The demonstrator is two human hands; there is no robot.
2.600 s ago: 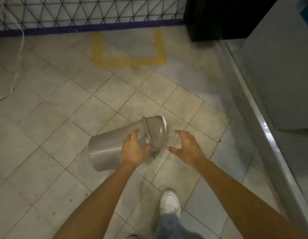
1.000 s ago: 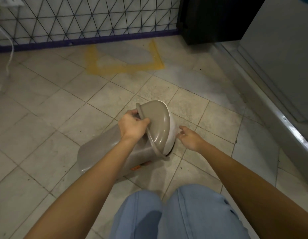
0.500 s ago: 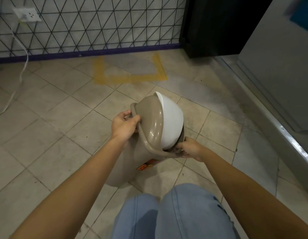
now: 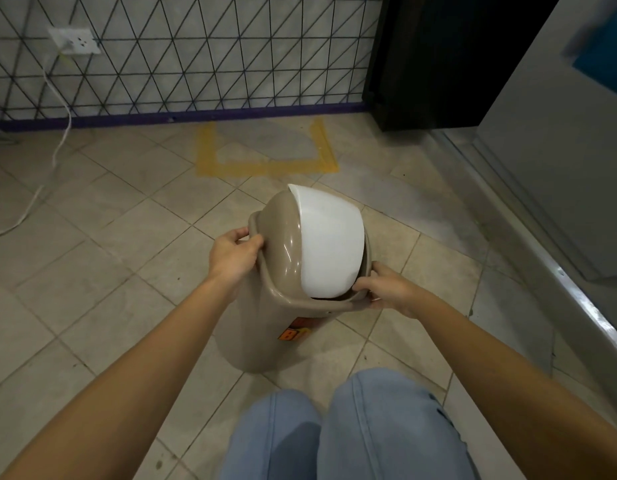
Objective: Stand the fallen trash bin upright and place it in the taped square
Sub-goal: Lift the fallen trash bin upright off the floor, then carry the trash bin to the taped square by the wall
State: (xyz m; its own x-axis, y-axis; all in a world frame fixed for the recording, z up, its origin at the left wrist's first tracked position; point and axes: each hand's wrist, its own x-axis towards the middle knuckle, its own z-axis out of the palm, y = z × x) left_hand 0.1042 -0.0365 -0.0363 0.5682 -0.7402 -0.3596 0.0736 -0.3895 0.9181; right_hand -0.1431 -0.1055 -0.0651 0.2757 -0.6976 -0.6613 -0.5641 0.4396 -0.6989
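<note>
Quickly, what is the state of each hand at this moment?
Left hand: closed on the rim of the trash bin.
Right hand: closed on the bin's rim, opposite side.

your floor (image 4: 103, 258) is beige square tile, joints running diagonal, dull grey patches toward the right. yellow tape square (image 4: 265, 166) is stuck on it up by the wall, three sides visible, the far side meeting the purple baseboard (image 4: 182, 116). bin (image 4: 265, 334) sits base-down on the tile just short of that tape, outside it, leaning a bit. white cable (image 4: 33, 206) trails over the tile at far left. black cabinet (image 4: 435, 64) stands on the floor at the back right. metal sill (image 4: 556, 271) runs along the right edge.
</note>
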